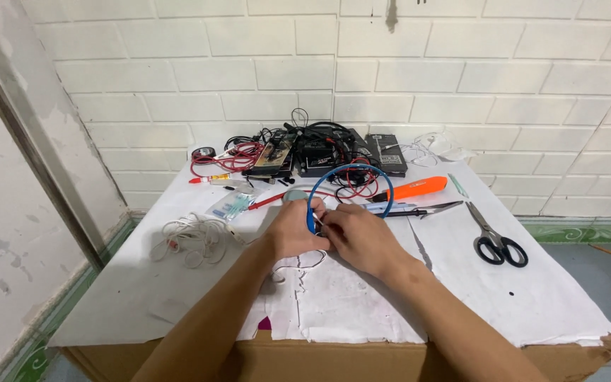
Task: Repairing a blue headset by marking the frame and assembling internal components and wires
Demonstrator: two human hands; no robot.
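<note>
Hands on a blue headband at a cluttered counter

Hands of 1 person meet near the middle of a counter [532, 297] covered in torn white paper, seen from a head camera looking down. The left hand [295, 230] and right hand [362, 237] are touching each other, fingers curled together around the lower end of a blue headband [351, 170]. Both hands are clamped on that end; the exact part they pinch is hidden by the fingers. The headband arches up and away from the hands, its far side ending just beside an orange tool [411, 189].

Left of the hands lies a heap of white cable [189, 240], with a thin white wire [298, 265] trailing under the left wrist. A small clear packet [231, 206] sits near the left hand. Right of the hands, pliers [426, 209] lie close to the right hand, and black scissors [493, 237] rest well apart, nearer the right edge.

At the back of the counter, against a white brick wall [390, 71], sits a tangle of red wire [231, 159], black boxes [387, 152] and black cables. A roll of dark tape [203, 152] lies at the far left of that pile. The counter's front edge shows brown cardboard [319, 357] below the paper.
</note>
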